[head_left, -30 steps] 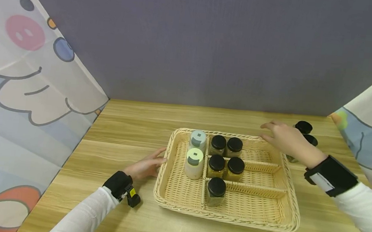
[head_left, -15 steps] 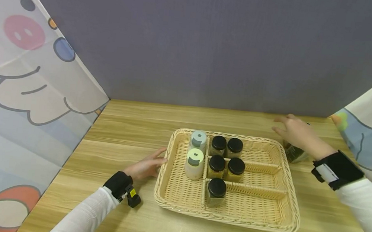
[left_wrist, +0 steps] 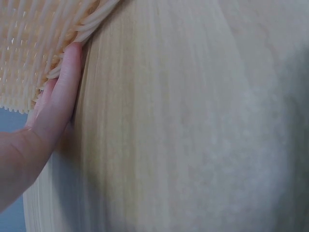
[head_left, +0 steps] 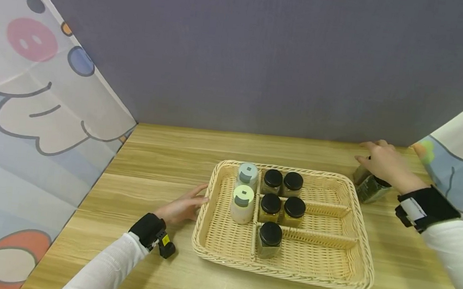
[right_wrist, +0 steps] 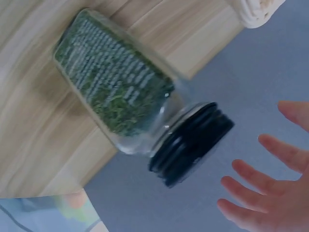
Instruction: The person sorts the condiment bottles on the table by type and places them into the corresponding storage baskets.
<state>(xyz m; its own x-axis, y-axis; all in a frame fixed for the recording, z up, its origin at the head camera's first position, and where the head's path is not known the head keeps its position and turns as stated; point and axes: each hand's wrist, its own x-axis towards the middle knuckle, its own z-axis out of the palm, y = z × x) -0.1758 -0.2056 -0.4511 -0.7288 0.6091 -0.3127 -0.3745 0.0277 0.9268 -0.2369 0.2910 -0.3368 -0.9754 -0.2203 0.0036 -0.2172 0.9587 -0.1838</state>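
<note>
My left hand (head_left: 181,208) rests its fingers against the left side of the wicker basket (head_left: 202,234). In the left wrist view those fingers (left_wrist: 67,79) lie nearly straight along the woven wall. At the right, my right hand (head_left: 386,165) hovers over two jars with its fingers spread, partly covering them. The nearer jar of green dried herbs (head_left: 369,191) stands on the table beside the basket; behind it is a second jar (head_left: 360,174). In the right wrist view the herb jar (right_wrist: 116,77) shows its black lid, with the fingertips (right_wrist: 236,166) apart from it.
Two bottles, one with a bluish lid (head_left: 248,170) and one with a yellow-green lid (head_left: 243,197), stand in the basket's left compartment. Several black-lidded jars (head_left: 270,205) line the left ends of the right compartments. A grey wall (head_left: 238,70) rises behind the table (head_left: 173,143).
My right hand has moved right and away from me, from beside the basket's back right corner to over the jars. The left hand and the basket stay in place.
</note>
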